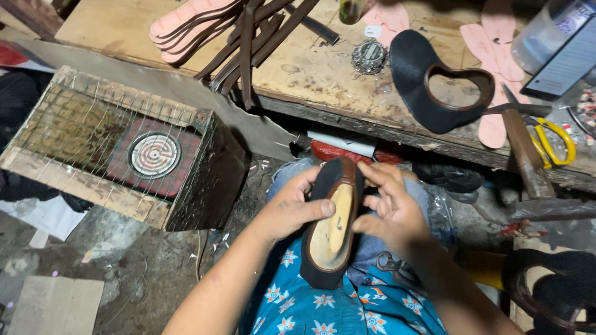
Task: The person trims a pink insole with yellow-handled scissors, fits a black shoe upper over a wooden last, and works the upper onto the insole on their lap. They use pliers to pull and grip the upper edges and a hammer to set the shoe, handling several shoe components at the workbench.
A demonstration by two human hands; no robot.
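Both hands clasp a black shoe upper [330, 217] over the lap — the left hand [292, 208] steadies its side, the right hand [388, 205] presses the brown rim, so the opening faces up, below the counter [310, 74].

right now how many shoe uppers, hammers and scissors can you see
shoe uppers: 3, one held in the left hand and right hand, one on the bench, one at lower right
hammers: 1
scissors: 1
total: 5

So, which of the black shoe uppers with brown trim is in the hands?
The black shoe upper on the tan last, held over the lap by both hands; the other black upper lies flat on the workbench.
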